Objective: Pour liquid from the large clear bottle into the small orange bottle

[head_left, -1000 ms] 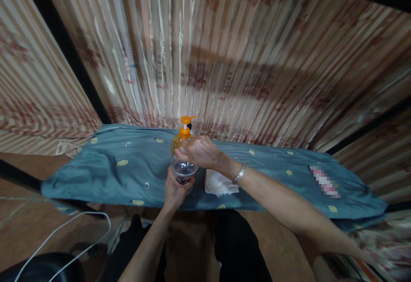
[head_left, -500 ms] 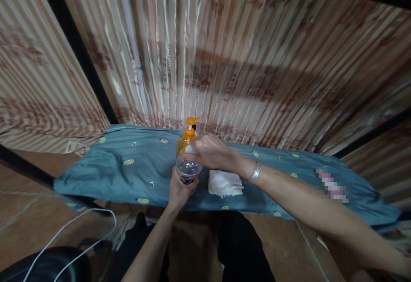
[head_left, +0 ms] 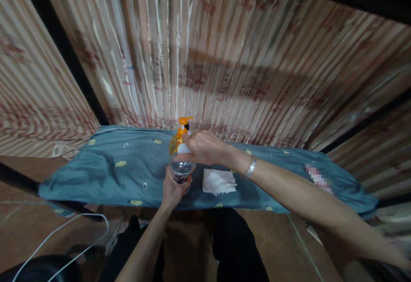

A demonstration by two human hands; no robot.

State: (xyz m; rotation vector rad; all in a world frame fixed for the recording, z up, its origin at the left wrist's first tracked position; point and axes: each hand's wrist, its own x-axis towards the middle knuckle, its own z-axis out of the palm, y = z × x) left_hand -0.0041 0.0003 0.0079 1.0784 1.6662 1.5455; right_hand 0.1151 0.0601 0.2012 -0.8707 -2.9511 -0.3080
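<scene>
My left hand (head_left: 172, 191) is wrapped around a clear plastic cup (head_left: 182, 168), which it holds above the bedding with the round opening facing up towards me. Over the far side of the cup's rim, my right hand (head_left: 208, 147) has its fingers closed on a small white wad (head_left: 184, 148), which looks like tissue or cloth. Part of the wad is hidden by the fingers. Just behind both hands stands a yellow pump bottle (head_left: 173, 144) with an orange pump head; the right hand and cup cover its lower part. A folded white tissue stack (head_left: 218, 181) lies right of the cup.
A teal patterned sheet (head_left: 135, 179) covers the narrow platform. Striped curtains (head_left: 218, 68) hang behind it, between dark frame posts (head_left: 61, 38). A blurred pinkish item (head_left: 318, 178) lies at the right. A white cable (head_left: 58, 233) loops at the lower left.
The whole scene has shifted slightly left as the camera moved. My right hand stays at the cup's rim with the white wad; my left hand keeps its hold on the cup.
</scene>
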